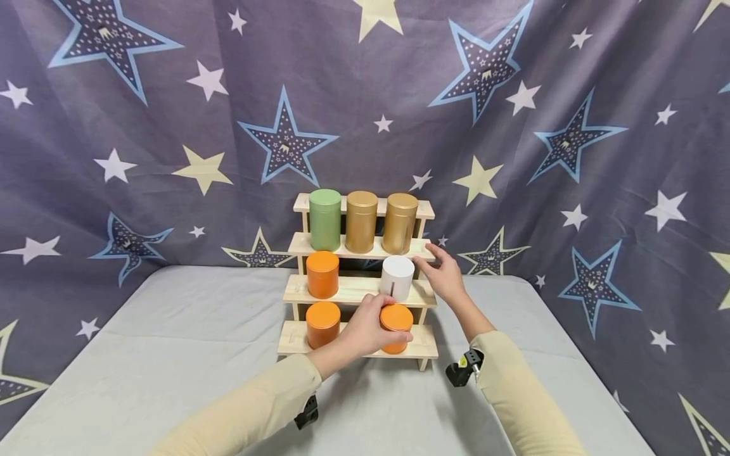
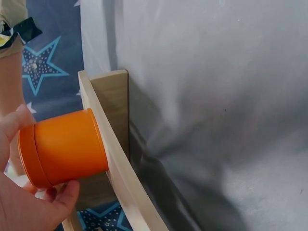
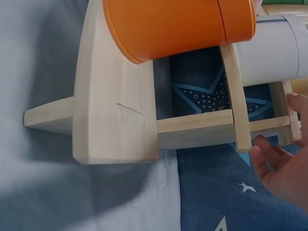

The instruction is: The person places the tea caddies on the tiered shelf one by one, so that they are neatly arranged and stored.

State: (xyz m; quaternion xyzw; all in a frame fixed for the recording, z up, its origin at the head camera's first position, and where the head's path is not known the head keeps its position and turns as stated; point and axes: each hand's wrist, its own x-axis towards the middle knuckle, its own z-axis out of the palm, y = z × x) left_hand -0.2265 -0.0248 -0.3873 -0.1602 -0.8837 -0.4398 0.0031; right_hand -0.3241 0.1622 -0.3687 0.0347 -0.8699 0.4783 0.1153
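My left hand (image 1: 366, 328) grips an orange tin (image 1: 396, 318) on the right of the lowest step of a wooden tiered stand (image 1: 355, 288). In the left wrist view, thumb and fingers lie around the tin's lidded end, and its base meets the step. My right hand (image 1: 447, 278) is at the stand's right end, near the second step from the top, fingers loosely bent. In the right wrist view, a fingertip (image 3: 293, 100) touches the wood there. Beside that hand, a white tin (image 1: 397, 278) stands on the step above the gripped tin.
On the left, orange tins (image 1: 322, 275) (image 1: 323, 325) stand on the two lower steps. Higher up are a green tin (image 1: 326, 220) and two gold tins (image 1: 361, 223) (image 1: 400, 224). A star-patterned curtain (image 1: 365, 95) hangs behind the grey-covered table (image 1: 228, 316).
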